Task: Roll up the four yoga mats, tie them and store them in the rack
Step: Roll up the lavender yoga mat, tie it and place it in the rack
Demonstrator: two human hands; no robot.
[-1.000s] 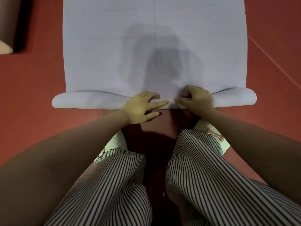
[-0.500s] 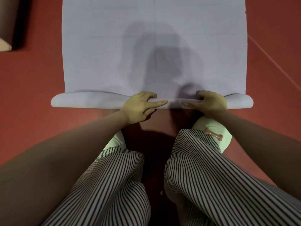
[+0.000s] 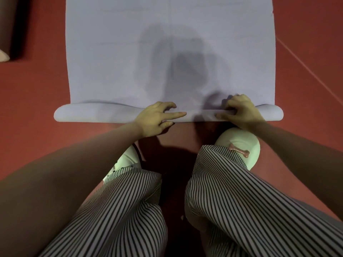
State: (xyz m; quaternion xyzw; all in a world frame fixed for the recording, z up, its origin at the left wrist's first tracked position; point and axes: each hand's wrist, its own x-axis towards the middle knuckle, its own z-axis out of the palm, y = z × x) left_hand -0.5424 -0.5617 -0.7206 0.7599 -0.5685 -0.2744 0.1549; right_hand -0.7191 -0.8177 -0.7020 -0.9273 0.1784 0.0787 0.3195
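A lavender yoga mat [image 3: 115,52] lies flat on the red floor [image 3: 33,108], running away to the far side, with its near end turned into a low roll [image 3: 96,114] across the scene. The left hand [image 3: 154,119] clamps the roll left of centre, index finger straight along it, other fingers bent over its far side. The right hand [image 3: 241,112] grips the roll further right (fingers curled over the top, thumb along the near face). Nearer are pale green slippers [image 3: 239,138], one bearing a bone-shaped charm [image 3: 239,152], and striped trousers [image 3: 241,201]. A brown object [image 3: 7,25] sits far left.
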